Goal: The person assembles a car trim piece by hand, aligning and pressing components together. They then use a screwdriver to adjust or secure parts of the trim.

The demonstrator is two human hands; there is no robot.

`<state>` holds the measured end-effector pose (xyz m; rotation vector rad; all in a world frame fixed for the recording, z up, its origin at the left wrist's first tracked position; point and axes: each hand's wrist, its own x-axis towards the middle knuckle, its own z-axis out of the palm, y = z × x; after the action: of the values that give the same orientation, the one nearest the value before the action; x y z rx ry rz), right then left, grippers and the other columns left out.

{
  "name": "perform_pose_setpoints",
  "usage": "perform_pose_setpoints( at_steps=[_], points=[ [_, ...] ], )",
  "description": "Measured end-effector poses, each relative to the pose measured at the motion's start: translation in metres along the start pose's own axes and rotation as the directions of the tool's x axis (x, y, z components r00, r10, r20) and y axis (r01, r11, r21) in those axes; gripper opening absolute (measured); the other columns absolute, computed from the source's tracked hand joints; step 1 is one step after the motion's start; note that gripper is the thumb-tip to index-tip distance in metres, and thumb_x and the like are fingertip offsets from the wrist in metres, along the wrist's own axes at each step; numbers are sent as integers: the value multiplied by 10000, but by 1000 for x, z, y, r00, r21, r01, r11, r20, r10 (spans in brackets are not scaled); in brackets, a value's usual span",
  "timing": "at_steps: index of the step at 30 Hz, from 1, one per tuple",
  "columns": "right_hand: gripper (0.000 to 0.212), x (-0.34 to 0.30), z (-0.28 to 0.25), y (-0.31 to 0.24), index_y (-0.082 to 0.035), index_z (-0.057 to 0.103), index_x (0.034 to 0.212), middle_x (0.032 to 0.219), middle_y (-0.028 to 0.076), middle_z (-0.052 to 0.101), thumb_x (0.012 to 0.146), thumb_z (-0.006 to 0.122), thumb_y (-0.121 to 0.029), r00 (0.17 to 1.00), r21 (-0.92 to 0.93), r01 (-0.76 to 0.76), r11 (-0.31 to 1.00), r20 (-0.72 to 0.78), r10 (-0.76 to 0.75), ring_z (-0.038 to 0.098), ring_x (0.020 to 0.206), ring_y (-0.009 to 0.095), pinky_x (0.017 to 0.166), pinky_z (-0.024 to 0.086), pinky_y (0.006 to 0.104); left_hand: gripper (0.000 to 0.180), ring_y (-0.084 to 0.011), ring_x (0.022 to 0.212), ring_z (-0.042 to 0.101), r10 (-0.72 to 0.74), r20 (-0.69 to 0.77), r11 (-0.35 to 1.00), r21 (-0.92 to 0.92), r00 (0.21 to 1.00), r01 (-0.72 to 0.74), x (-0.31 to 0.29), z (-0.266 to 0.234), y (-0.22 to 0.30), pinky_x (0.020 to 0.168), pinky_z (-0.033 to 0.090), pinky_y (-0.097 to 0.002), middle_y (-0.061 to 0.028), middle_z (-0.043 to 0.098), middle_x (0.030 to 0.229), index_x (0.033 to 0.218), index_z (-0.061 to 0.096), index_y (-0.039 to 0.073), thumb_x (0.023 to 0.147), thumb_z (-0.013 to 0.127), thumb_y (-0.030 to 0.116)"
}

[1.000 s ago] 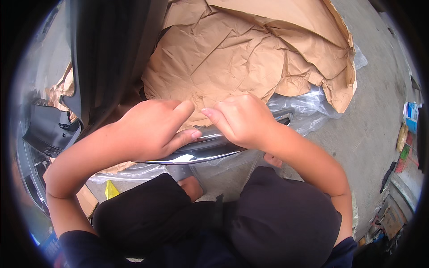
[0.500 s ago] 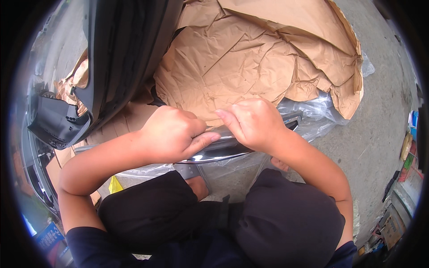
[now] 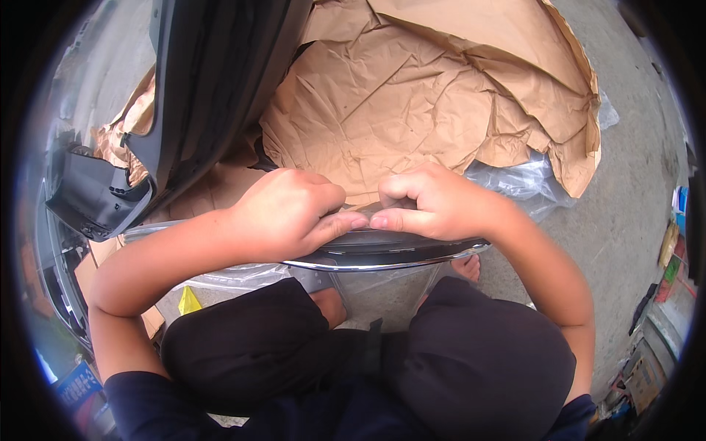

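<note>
1. Between the knees and the crumpled brown paper, I find the chrome-edged black trim strip, curving crosswise, its chrome line on the near side.
2. Left hand: grip closed on the strip, fingers curled over the far edge, thumb along the near face. Fingertips hidden.
3. Right hand: grip pinching the same edge, index finger bent. Thumb tips almost meet mid-strip.
4. Progress, my judgement: work under way, both hands engaged. I see no finished step; what is left I cannot tell from this view.
5. Surface: concrete floor, the brown paper spread over it, clear plastic showing under the paper's right side.
6. Room: large dark panel standing on the left, yellow scrap near the left knee, mixed clutter along the right rim, blurred.
</note>
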<state>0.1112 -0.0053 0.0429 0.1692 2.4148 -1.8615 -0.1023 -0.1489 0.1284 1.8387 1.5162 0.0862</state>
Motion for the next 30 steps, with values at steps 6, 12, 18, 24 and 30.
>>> perform_pose_setpoints(
  at_steps=[6,12,18,24,30],
  points=[
    [420,7,-9,-16,-43,632,873,691,14,556,940,800,-422,969,268,-126,955,239,60,519,669,113,599,419,321,500,-131,702,551,-6,674,790,-450,739,417,19,-41,-19,663,461,-340,-16,597,728,911,657,14,1016,695,502],
    [406,4,-10,-21,-52,601,848,683,11,536,920,829,-380,961,229,-101,968,275,36,504,651,100,570,396,310,484,-101,666,530,51,770,670,-498,635,550,21,-34,-22,633,437,-302,25,559,689,832,649,30,982,748,479],
    [399,5,-11,-25,-58,568,874,643,-21,458,916,835,-352,955,285,-132,949,293,44,452,579,91,516,362,297,356,-48,630,453,33,733,537,-586,679,606,13,-26,-16,555,363,-286,64,497,649,804,631,14,967,818,269],
    [426,6,-15,-26,-46,523,869,649,54,542,949,765,-387,899,267,-248,931,422,118,537,563,172,517,414,354,355,-53,624,426,76,693,588,-612,717,529,12,-18,-17,550,349,-305,58,467,641,783,593,5,981,794,220],
    [402,11,-14,-17,-32,502,876,542,88,534,961,744,-341,934,240,-92,966,357,0,548,363,223,318,406,349,397,-70,616,380,113,621,644,-640,775,419,15,-21,-21,539,325,-329,46,398,626,740,521,15,975,784,196]
  ],
)
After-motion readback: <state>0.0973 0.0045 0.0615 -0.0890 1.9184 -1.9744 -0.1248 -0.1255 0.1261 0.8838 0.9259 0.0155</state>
